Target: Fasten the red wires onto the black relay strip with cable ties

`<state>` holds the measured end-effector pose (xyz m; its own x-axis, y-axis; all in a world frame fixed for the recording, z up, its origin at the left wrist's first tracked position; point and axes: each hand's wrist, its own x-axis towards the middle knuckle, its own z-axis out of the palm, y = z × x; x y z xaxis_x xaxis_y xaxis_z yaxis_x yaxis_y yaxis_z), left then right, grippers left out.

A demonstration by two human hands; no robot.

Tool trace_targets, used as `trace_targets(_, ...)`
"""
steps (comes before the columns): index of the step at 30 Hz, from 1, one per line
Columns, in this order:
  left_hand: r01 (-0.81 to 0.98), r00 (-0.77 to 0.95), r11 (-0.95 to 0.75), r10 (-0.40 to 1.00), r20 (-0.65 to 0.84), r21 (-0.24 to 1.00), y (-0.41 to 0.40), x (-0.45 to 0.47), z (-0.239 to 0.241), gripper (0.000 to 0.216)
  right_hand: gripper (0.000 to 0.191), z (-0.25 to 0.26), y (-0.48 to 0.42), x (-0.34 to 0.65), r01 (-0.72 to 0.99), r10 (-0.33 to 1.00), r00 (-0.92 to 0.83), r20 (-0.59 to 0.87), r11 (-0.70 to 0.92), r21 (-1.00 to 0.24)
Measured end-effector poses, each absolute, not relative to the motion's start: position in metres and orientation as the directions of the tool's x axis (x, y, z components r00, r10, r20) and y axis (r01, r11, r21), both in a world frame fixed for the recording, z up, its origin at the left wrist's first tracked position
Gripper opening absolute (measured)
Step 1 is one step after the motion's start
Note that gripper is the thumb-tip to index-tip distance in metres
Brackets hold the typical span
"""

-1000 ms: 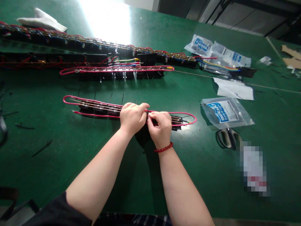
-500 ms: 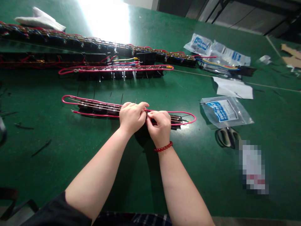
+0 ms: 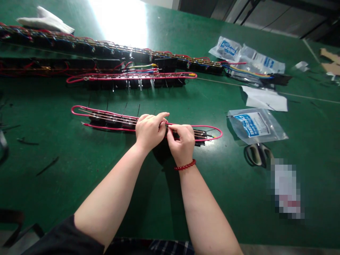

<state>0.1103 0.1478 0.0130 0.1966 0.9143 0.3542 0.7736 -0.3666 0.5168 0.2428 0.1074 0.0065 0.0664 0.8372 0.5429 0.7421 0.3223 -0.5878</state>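
A long black strip [image 3: 113,122] with bare metal rods along its top lies across the table in front of me. A red wire [image 3: 114,128] runs along it and loops round at both ends. Thin black cable ties [image 3: 139,110] stick up from its far side. My left hand [image 3: 149,129] is closed over the middle of the strip, its index finger reaching forward. Right beside it my right hand [image 3: 183,140], with a red bead bracelet [image 3: 185,165], pinches at the strip. A thin dark cable tie end shows by the fingertips; the pinch itself is partly hidden.
Behind lie a similar strip with red wire [image 3: 132,77] and longer wired strips [image 3: 111,49]. A white glove [image 3: 45,22] is at the back left. To the right are a labelled plastic bag [image 3: 256,125], scissors [image 3: 257,155] and white paper [image 3: 265,99]. Loose tie scraps [image 3: 47,166] lie left.
Both hands stay at the middle of the strip. My right fingertips have shifted slightly up and right, and the whole view has moved a little.
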Motion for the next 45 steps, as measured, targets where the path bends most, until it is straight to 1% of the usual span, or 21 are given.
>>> trace_targets(6,0.794,0.183,-0.354,0.915,0.36,0.495,0.149,0.111,0.01,0.033,0.012,0.004,0.108,0.244,0.749,0.817,0.075,0.572,0.333,-0.573)
trace_targets(11,0.8,0.163,-0.352,0.906,0.39,0.485,0.148,0.112,0.011,0.021,0.012,0.005,0.108,0.244,0.752,0.812,0.082,0.577,0.33,-0.571)
trace_targets(14,0.797,0.168,-0.365,0.899,0.404,0.481,0.147,0.112,0.013,0.017,0.012,0.004,0.108,0.244,0.751,0.815,0.088,0.573,0.323,-0.576)
trace_targets(20,0.802,0.161,-0.378,0.882,0.443,0.463,0.147,0.113,0.013,0.014,0.015,-0.003,0.108,0.243,0.686,0.821,0.174,0.544,0.295,-0.664)
trace_targets(24,0.813,0.185,-0.404,0.862,0.472,0.419,0.147,0.113,0.009,0.016,0.012,-0.006,0.108,0.243,0.669,0.835,0.203,0.511,0.262,-0.695)
trace_targets(29,0.815,0.214,-0.436,0.839,0.501,0.382,0.147,0.112,0.005,0.019,0.01,-0.005,0.108,0.243,0.694,0.829,0.193,0.524,0.262,-0.671)
trace_targets(34,0.816,0.264,-0.469,0.822,0.504,0.338,0.146,0.111,0.005,0.021,0.008,-0.001,0.107,0.243,0.783,0.804,0.141,0.578,0.266,-0.562)
trace_targets(37,0.82,0.28,-0.483,0.807,0.52,0.308,0.145,0.111,0.004,0.021,0.007,0.001,0.106,0.243,0.815,0.814,0.114,0.57,0.251,-0.523)
trace_targets(40,0.823,0.276,-0.479,0.807,0.522,0.306,0.145,0.112,0.005,0.021,0.007,0.002,0.106,0.243,0.811,0.827,0.12,0.549,0.237,-0.535)
trace_targets(45,0.822,0.245,-0.437,0.85,0.467,0.365,0.145,0.113,0.008,0.019,0.009,0.002,0.106,0.243,0.779,0.834,0.149,0.531,0.232,-0.582)
